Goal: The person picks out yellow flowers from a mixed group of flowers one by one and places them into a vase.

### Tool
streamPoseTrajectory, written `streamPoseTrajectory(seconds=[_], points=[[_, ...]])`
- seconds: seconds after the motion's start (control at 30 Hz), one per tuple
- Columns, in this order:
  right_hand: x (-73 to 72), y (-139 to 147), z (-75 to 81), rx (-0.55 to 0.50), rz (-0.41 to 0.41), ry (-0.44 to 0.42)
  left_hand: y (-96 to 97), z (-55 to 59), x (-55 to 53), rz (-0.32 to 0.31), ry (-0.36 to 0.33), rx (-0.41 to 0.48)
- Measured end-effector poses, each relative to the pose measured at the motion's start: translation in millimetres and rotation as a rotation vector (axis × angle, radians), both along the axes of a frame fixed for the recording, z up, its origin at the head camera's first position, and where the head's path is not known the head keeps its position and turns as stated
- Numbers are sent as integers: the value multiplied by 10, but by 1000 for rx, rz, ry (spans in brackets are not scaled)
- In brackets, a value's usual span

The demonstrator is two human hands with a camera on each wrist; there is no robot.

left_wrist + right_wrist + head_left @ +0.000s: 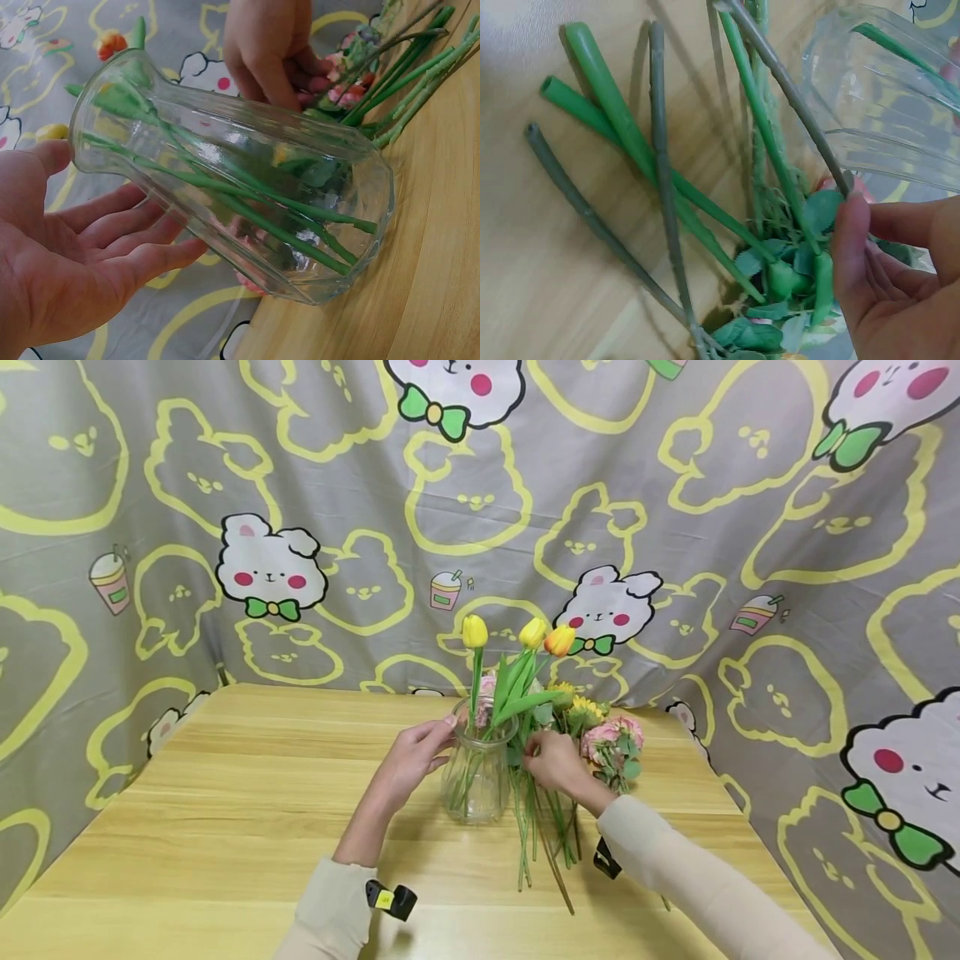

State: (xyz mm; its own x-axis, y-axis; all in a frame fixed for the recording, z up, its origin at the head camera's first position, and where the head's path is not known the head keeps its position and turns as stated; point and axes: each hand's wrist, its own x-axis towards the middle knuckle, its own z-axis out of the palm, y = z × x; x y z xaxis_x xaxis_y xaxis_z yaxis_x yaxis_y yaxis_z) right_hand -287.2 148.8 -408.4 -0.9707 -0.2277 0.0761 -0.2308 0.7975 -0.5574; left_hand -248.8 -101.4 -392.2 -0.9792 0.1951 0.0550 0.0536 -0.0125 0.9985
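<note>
A clear glass vase point(480, 802) stands upright on the table, with several green stems point(285, 202) inside it. Two yellow tulips point(475, 632) and an orange-yellow tulip point(560, 641) rise above its rim. My left hand point(411, 758) is at the vase's left side; in the left wrist view its thumb meets the rim, and the fairly straight fingers lie along the glass. Right of the vase, my right hand point(558, 764) pinches a brown flower stem point(791, 94) between thumb and fingers. The bloom on that stem is hidden.
Beside my right hand lie pink flowers point(615, 737), yellow sunflowers point(585, 712) and several loose stems point(660, 150) pointing toward the table's front. The wooden table point(225, 810) is backed by a printed curtain point(345, 485). Black straps point(392, 900) sit at both wrists.
</note>
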Motion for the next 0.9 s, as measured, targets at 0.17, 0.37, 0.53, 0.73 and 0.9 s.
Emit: streamPoseTrajectory(seconds=[0.17, 0.37, 0.53, 0.73, 0.9], points=[[6, -1, -54, 2, -15, -76, 10, 2, -1, -6, 5, -5], [2, -22, -85, 19, -25, -92, 0, 4, 6, -9, 3, 1], [16, -41, -90, 37, -30, -72, -6, 1, 4, -15, 8, 1], [10, 5, -35, 17, -23, -50, 0, -3, 7, -15, 3, 7], [-75, 125, 80, -3, -36, 34, -6, -4, 8, -14, 5, 6]])
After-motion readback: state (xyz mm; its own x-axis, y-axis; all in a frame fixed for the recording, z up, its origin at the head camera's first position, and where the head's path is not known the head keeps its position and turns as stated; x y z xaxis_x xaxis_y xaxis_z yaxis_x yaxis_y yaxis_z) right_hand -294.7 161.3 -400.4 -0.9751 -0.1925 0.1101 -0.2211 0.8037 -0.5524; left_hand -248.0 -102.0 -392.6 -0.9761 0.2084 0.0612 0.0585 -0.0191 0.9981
